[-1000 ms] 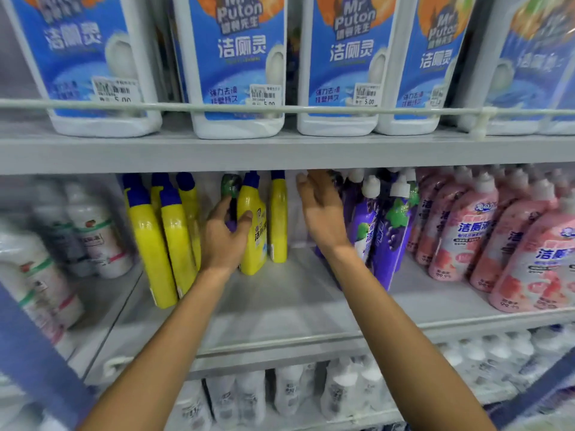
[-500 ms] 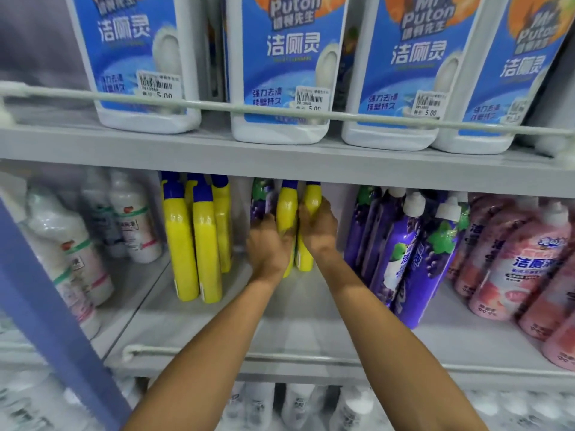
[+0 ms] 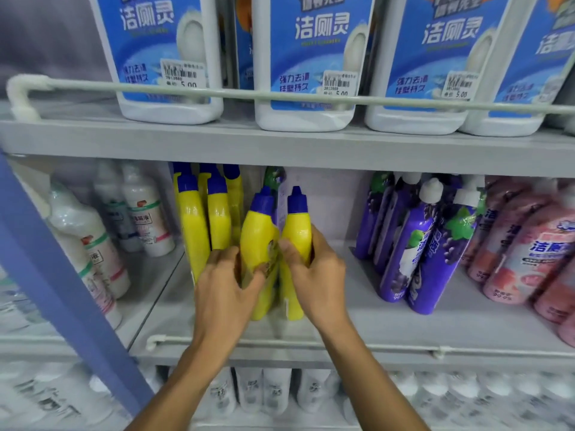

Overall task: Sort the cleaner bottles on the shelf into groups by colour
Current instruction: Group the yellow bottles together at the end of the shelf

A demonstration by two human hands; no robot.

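Shelf [image 3: 373, 320] sorting, mid-grip

Left hand [image 3: 224, 293] curls round the left yellow bottle [image 3: 259, 234], right hand [image 3: 319, 275] round the right yellow bottle [image 3: 298, 230]; both stand touching, mid-shelf. Yellow group [image 3: 193, 231] just left; lone purple bottle [image 3: 273, 178] behind; purple group [image 3: 420, 262] well right.

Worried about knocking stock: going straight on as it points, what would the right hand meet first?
The right hand grips a yellow bottle; beyond it, probably the purple bottle behind, depth unclear.
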